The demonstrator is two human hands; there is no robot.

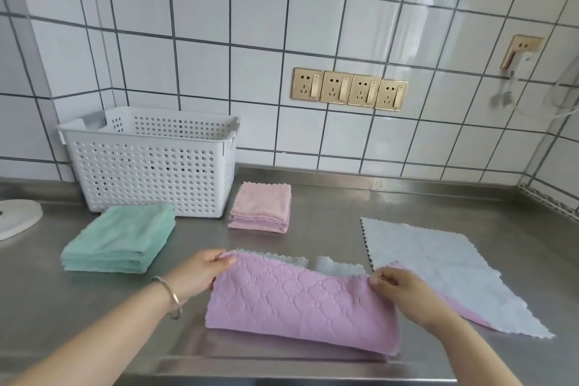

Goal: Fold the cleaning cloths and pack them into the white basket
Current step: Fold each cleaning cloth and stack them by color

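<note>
Steel counter holds white basket, its contents seemingly nil.

Left hand & right hand pinch pink cloth top corners on steel counter, white basket behind.

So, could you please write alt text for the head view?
Both hands, left and right, pinch the top corners of a pink cloth folded on a steel counter. Behind sit a white basket, green stack, pink stack, and an unfolded grey cloth.
</note>
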